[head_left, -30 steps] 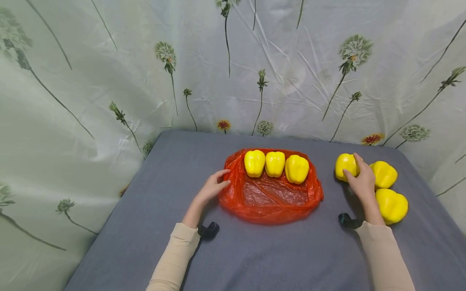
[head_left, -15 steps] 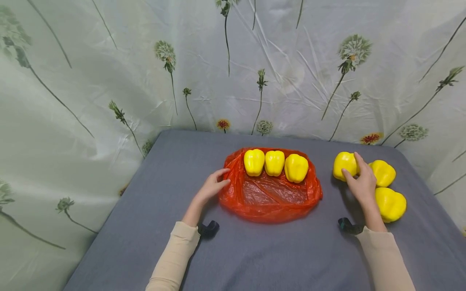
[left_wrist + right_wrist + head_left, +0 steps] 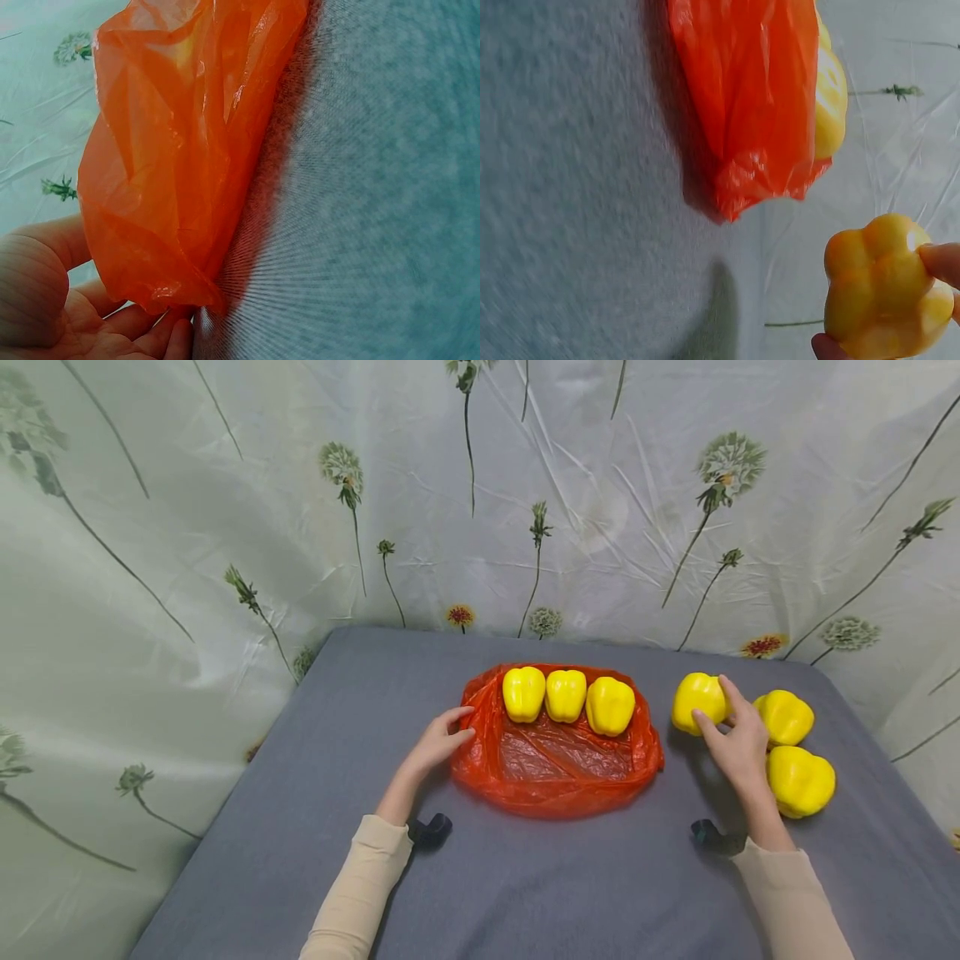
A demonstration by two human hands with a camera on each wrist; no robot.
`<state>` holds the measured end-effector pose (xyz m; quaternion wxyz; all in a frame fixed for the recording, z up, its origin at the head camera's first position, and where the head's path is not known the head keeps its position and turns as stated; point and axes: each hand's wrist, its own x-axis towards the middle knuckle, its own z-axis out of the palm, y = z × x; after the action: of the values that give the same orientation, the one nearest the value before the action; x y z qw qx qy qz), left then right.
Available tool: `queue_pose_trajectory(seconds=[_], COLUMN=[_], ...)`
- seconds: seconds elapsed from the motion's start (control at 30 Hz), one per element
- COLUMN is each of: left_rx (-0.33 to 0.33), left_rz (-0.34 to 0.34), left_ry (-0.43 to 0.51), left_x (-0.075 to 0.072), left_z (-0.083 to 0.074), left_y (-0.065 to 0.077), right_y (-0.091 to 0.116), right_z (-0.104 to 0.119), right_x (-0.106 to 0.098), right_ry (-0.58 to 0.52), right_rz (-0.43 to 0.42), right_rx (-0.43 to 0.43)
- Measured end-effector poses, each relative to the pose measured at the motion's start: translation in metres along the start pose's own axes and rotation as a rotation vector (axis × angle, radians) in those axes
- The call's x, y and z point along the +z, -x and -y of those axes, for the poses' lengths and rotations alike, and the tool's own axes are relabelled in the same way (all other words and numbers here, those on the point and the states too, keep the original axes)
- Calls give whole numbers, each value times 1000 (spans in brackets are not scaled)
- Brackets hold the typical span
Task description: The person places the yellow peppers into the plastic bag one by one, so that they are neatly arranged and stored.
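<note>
My right hand grips a yellow bell pepper between thumb and fingers. In the right wrist view that bell pepper hangs above the cloth, its shadow apart from it. Left of it lies a red plastic bag, opened wide with its rim folded out. A row of three yellow bell peppers stands along the far side inside the bag. At the bag's left side my left hand touches the rim with spread, relaxed fingers. The left wrist view shows the bag's wall partly hiding those fingertips.
Two more yellow bell peppers lie to the right, close beside my right forearm. Grey cloth covers the table. A flower-print curtain hangs behind it. Dark wrist-camera mounts stick out from both wrists.
My right hand has taken the gripped bell pepper slightly left, up off the cloth and away from the other two. The left hand and the bag have hardly moved.
</note>
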<state>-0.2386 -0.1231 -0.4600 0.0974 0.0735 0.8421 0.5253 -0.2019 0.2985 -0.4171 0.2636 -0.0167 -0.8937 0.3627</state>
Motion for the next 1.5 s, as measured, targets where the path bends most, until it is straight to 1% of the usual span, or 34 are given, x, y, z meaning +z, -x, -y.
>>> queue_pose_trajectory(seconds=[0.1,0.3,0.5,0.63,0.77,0.87,1.07,1.27,1.33,1.37,1.5], left_rx=[0,13,30,18,4,13,4,15,19,15,37], left_rz=[2,0,-6,6,16,9,8,18,19,24,22], left_ry=[0,-4,0,-16,-18,-9,-2,-4,-1,1,-15], left_x=[0,-2,-3,-2,-1,-1,-2,-1,-1,-3,-2], left_z=[0,0,1,3,5,4,3,3,3,-2,-1], left_y=[-1,-2,-3,-1,2,2,0,-3,-3,0,0], right_y=[3,7,14,22,27,29,34,43,45,46,50], right_z=[5,15,22,27,33,38,49,58,60,61,64], right_x=[1,6,10,11,12,14,18,27,31,34,42], right_ry=[-2,-40,-77,-95,-118,-135,-149,-185,-200,-200,-223], right_rz=[11,13,50,78,118,155,239,280,302,315,377], right_rx=[4,-6,7,25,33,28,-16,-55,-53,-48,-14])
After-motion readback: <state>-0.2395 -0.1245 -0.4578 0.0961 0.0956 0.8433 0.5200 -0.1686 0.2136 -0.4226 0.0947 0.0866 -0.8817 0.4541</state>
